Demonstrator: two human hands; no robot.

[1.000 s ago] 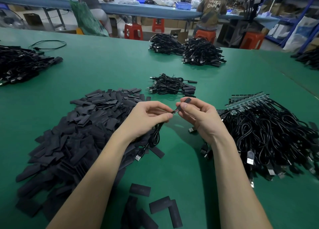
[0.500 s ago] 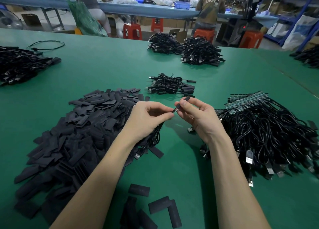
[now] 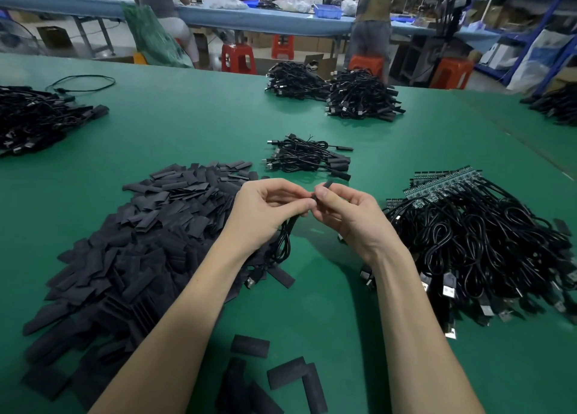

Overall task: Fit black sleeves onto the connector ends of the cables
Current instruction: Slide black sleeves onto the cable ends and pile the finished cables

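My left hand (image 3: 265, 213) pinches a black cable (image 3: 282, 245) near its end; the cable hangs down in a coil to a USB plug (image 3: 251, 281) on the table. My right hand (image 3: 346, 213) pinches a black sleeve (image 3: 324, 188) at the cable's end, its top sticking up above my fingers. The two hands' fingertips touch. The cable's connector end is hidden inside the fingers and sleeve. A big heap of loose black sleeves (image 3: 131, 245) lies to the left. A pile of cables with small circuit-board ends (image 3: 474, 238) lies to the right.
A small bundle of sleeved cables (image 3: 309, 159) lies beyond my hands on the green table (image 3: 193, 126). More cable heaps sit at far left (image 3: 34, 117), far middle (image 3: 337, 90) and far right (image 3: 555, 104). A few loose sleeves (image 3: 281, 373) lie near the front edge. People stand at a bench behind.
My hands have drawn closer together until the fingertips meet. Less of the sleeve shows above my right fingers than before.
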